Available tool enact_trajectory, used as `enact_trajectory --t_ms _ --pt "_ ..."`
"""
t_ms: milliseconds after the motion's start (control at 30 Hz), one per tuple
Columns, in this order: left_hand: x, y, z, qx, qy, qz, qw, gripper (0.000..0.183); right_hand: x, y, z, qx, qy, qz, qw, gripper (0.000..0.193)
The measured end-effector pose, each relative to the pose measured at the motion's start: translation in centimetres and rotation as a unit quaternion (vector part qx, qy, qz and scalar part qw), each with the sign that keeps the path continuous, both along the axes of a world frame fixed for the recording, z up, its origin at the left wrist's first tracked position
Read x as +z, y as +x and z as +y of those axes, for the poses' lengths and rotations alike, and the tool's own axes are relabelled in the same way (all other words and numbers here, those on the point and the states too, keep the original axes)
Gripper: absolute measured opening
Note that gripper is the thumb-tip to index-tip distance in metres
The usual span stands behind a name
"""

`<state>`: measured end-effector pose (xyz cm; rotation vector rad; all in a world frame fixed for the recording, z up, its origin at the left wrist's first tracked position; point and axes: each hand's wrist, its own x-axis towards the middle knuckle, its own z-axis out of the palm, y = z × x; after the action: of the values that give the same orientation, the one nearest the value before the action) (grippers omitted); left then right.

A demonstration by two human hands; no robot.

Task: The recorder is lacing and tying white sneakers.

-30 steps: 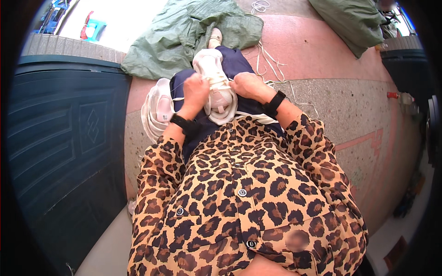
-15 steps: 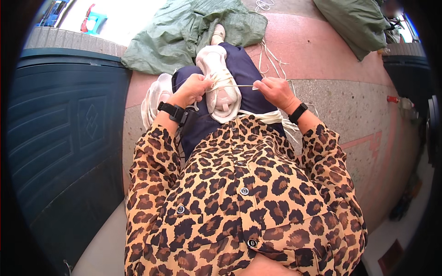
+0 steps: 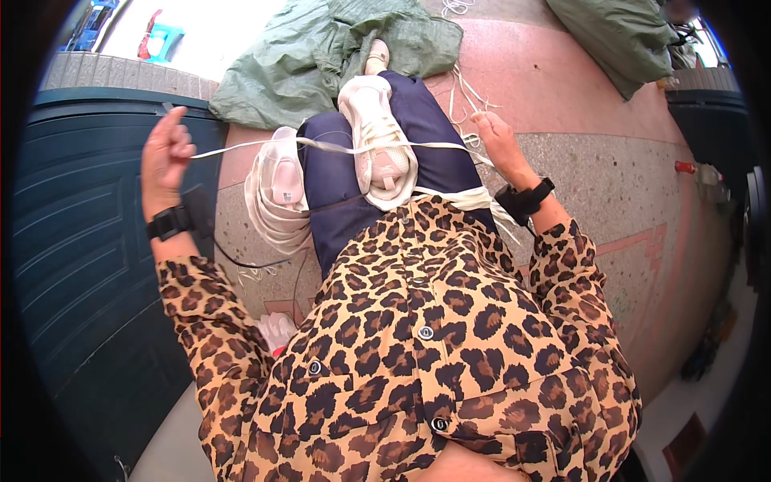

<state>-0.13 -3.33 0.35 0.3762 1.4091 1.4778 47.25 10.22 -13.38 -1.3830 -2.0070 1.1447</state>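
A pale pink and white sneaker [image 3: 384,165] lies on my lap, laces facing up. Over it stretches a long white shoelace [image 3: 321,145], running from my left hand to beside my right. My left hand [image 3: 166,153] is raised far out to the left, fingers closed on the lace. My right hand [image 3: 499,143] is above my right thigh, fingers stretched out and close together; the lace passes just below it. A bundle of white laces [image 3: 458,199] lies across my lap, under the sneaker's near right side.
To the left of my legs are another pale shoe [image 3: 285,177] and curved white pieces. A green sheet [image 3: 281,68] covers the floor ahead, with loose laces [image 3: 466,96] near it. A dark blue panelled door [image 3: 112,201] stands close on the left. A green sack [image 3: 614,44] is far right.
My left hand has swung out left, drawing the shoelace long across the sneaker. My right hand has moved slightly right and up, its fingers now straightened from their pinch on the lace.
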Motion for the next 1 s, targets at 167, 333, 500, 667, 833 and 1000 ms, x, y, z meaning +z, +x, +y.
enact_trajectory --t_ms 167,333,500,667,833,1000 --pt "4.9 -2.5 -1.7 0.099 0.005 0.176 0.979 0.024 0.8 -1.9 -1.9 0.059 -0.135 0.044 0.988 0.019" --pt "-0.2 3.6 -0.6 -0.015 -0.081 0.436 0.896 0.023 0.0 -4.8 -3.9 0.205 -0.089 0.034 0.974 0.021" --pt "-8.1 13.6 -1.1 -0.227 -0.075 0.341 0.909 0.016 -0.9 -6.2 -3.1 0.157 0.042 -0.026 0.986 0.01" --pt "-12.1 19.6 -1.5 -0.221 0.017 0.558 0.8 0.012 -0.7 -7.2 -2.6 0.197 0.198 -0.105 0.954 0.007" --pt "-13.3 20.9 -0.9 -0.191 -0.032 0.678 0.709 0.011 0.0 -8.1 -2.9 0.226 0.282 -0.177 0.916 0.005" --pt "-13.0 21.4 -0.4 -0.221 -0.033 0.712 0.666 0.009 0.0 -8.6 -2.9 0.29 0.382 -0.234 0.846 0.004"
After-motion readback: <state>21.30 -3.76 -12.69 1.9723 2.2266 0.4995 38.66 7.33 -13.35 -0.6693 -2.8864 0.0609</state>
